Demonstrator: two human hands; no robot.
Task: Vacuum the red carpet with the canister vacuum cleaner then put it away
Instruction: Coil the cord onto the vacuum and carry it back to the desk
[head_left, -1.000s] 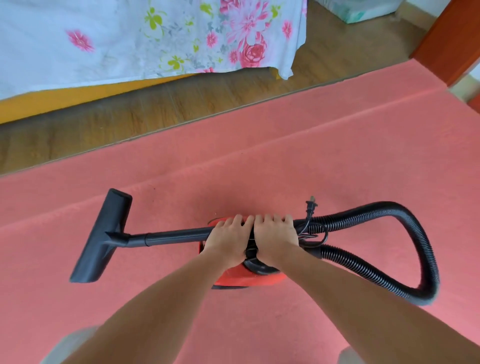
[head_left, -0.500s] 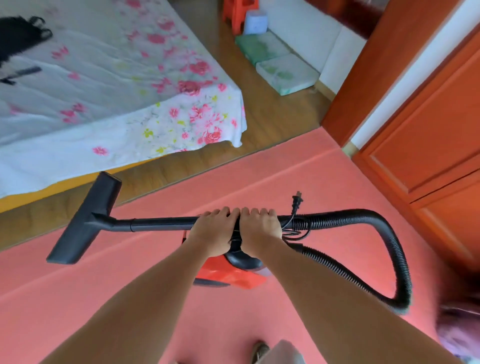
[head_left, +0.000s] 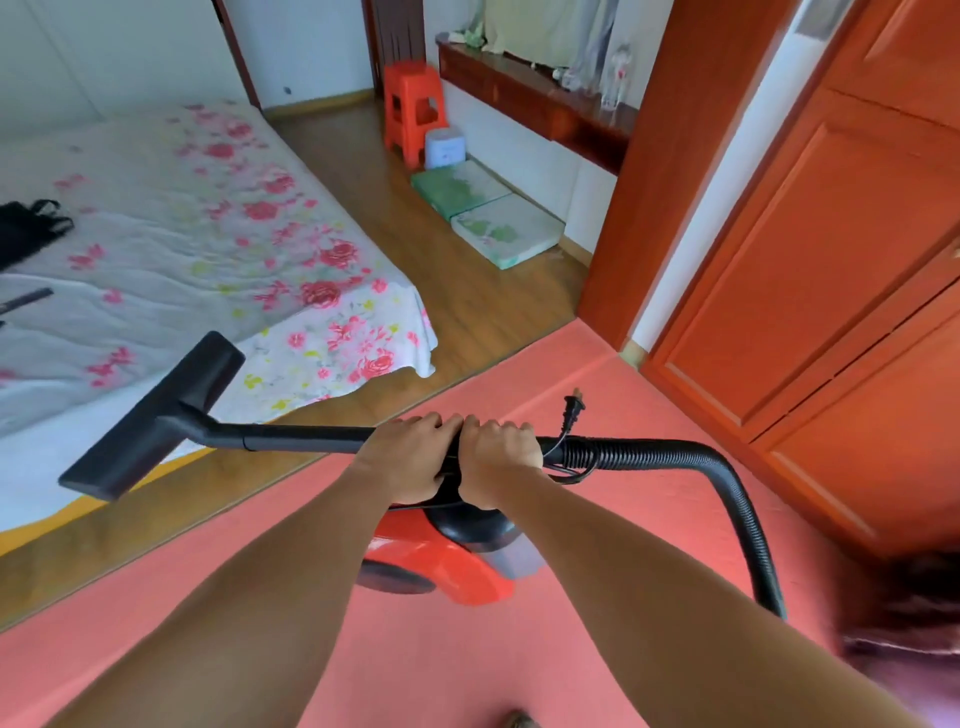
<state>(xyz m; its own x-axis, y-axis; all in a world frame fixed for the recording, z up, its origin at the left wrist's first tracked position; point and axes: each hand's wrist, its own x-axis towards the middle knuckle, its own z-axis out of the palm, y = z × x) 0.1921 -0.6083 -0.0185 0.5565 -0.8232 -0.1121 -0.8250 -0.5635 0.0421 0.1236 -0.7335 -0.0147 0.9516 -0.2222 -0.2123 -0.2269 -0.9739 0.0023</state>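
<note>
Above the red carpet (head_left: 649, 415), my left hand (head_left: 410, 460) and right hand (head_left: 498, 462) both clutch the wand (head_left: 291, 439), holding the canister vacuum cleaner (head_left: 441, 564) off it; plug (head_left: 573, 410) dangling, vacuuming seems done, only storing remains.

**Bright, diffuse daylight; wide-angle distortion.**
The flat salmon-red carpet (head_left: 649, 415) is evenly lit, with soft shadows. Pale sheen shows on the glossy brown wooden floor (head_left: 457, 301). Lines of the orange-red panelled wardrobe doors (head_left: 831, 249) bow near the frame border. The dark mass at the lower right edge (head_left: 909, 597) is blurred beyond identification.
</note>
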